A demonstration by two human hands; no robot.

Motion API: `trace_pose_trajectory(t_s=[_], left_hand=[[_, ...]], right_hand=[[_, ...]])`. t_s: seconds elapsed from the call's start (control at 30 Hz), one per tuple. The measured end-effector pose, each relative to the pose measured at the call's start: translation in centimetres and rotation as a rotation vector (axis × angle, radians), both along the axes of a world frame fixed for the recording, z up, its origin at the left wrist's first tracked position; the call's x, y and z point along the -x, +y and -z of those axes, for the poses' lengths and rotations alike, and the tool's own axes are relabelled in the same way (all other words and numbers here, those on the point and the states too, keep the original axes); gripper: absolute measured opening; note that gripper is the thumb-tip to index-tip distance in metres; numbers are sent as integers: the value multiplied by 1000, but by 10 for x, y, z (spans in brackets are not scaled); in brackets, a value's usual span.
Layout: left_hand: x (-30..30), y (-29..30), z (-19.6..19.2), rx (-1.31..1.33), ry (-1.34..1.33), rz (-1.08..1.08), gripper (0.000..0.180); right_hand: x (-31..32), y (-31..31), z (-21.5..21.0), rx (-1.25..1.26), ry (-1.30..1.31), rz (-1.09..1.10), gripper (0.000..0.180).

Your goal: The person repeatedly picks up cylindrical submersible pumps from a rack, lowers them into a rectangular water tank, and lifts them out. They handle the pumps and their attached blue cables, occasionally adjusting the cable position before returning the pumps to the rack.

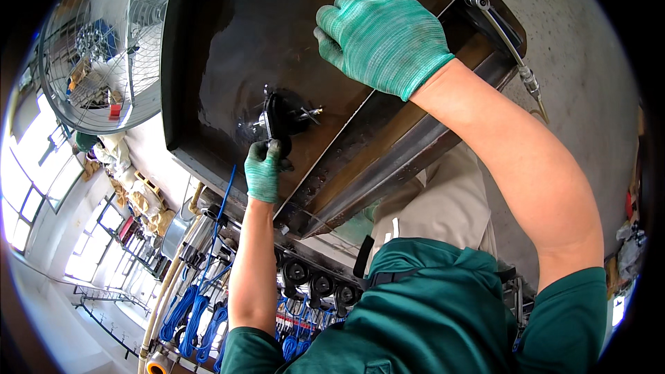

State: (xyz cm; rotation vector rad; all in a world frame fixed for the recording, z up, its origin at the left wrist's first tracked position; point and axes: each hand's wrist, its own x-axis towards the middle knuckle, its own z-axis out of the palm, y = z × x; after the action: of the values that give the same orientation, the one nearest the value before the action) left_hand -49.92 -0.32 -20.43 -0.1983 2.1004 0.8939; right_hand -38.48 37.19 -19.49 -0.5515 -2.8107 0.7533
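Observation:
My left hand (263,172), in a green glove with a dark, wet-looking fingertip area, grips a black part (276,116) with small metal fittings sticking out. The part sits at the surface of dark water in a brown metal tank (388,156), and ripples ring it. What lies below the surface is hard to make out. Above the tank, to the right of the part and apart from it, is my right hand (384,43) in a green glove. Its fingers are curled in, and the back of the hand hides whatever they may hold.
A large caged fan (107,48) stands beyond the tank's left side. At the tank's right corner is a metal rod with a fitting and hose (502,34). Round black parts (322,284) and coiled blue tubes (197,318) hang at the lower left.

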Motion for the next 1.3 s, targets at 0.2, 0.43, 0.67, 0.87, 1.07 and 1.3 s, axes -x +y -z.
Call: trace_pose_trajectory(t_s=[0.2, 0.43, 0.67, 0.87, 1.07, 1.3], left_hand=[[2, 6, -2, -15, 0, -28, 33], [7, 10, -5, -2, -8, -38, 32], [23, 22, -10, 68, 14, -58, 27], [46, 60, -16, 174, 150, -31, 33], [78, 46, 5, 261, 158, 269, 28], [110, 84, -13, 313, -36, 273, 24]], right_hand=[[1, 1, -4, 36, -25, -1, 20], [0, 0, -1, 2, 15, -6, 21], [0, 0, 0, 0, -33, -3, 20], [0, 1, -3, 23, -55, -3, 20], [-1, 0, -5, 51, -48, -9, 22], [-1, 2, -6, 62, -65, 3, 22]])
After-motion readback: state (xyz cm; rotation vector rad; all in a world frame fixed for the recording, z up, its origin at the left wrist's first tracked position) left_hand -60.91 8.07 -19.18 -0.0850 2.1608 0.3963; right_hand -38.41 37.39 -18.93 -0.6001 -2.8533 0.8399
